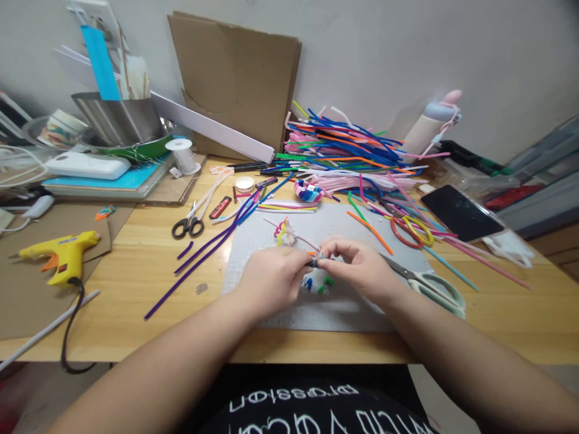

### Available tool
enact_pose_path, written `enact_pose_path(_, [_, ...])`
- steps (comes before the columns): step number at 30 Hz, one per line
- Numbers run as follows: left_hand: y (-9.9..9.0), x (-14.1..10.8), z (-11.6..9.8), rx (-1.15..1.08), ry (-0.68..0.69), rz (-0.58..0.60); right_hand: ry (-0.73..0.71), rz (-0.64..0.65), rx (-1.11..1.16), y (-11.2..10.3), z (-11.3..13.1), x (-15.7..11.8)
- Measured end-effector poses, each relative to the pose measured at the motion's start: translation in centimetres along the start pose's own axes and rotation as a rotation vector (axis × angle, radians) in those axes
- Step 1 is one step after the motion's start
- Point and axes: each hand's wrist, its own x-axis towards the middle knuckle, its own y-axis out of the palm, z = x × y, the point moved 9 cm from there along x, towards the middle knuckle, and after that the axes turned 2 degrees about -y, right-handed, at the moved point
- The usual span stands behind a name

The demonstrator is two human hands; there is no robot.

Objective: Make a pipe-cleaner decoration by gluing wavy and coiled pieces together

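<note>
Over the grey mat [253,301], my left hand [274,274] is closed on a thin dark rod [313,263] that looks like a pen. A bit of light blue pipe cleaner [322,256] shows at the rod, and my right hand [359,265] pinches there with thumb and forefinger. Most of the rod is hidden by my fingers. Just below lie a blue coiled pipe cleaner [307,283] and a green coiled one [325,284]. Behind my left hand sits a small pink, yellow and white pipe cleaner piece [284,232].
A large pile of coloured pipe cleaners [344,144] is at the back. Green-handled scissors [434,289] lie right of my right hand, black scissors [187,226] to the left. Farther left are purple pipe cleaners [199,253] and a yellow glue gun [67,256]. A phone [461,212] lies right.
</note>
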Motion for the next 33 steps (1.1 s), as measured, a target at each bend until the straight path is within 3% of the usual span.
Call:
enact_pose_path(3, [0.1,-0.2,-0.7,0.086,0.069,0.0,0.269,0.065,0.271,0.9,-2.4,-0.4])
enact_pose_path(5, [0.2,-0.3,-1.0,0.125,0.102,-0.003,0.352,0.1,0.371,1.4,-3.2,-0.6])
enact_pose_path(10, [0.1,-0.2,-1.3,0.156,0.126,-0.013,0.414,0.103,0.471,1.5,-3.7,-0.7])
enact_pose_path(16, [0.2,-0.1,-0.9,0.129,0.092,-0.01,0.382,0.037,0.462,1.3,-3.3,-0.6])
enact_pose_path(22, [-0.1,-0.2,0.0,0.057,0.009,-0.051,0.128,-0.092,0.333,0.4,-1.5,-0.2])
enact_pose_path(29, [-0.6,-0.2,0.4,-0.08,-0.045,-0.096,-0.379,-0.157,-0.356,-0.2,3.4,-1.3])
enact_pose_path(33, [-0.4,0.0,0.9,-0.21,-0.113,-0.054,-0.512,-0.18,-0.548,0.2,4.6,-2.1])
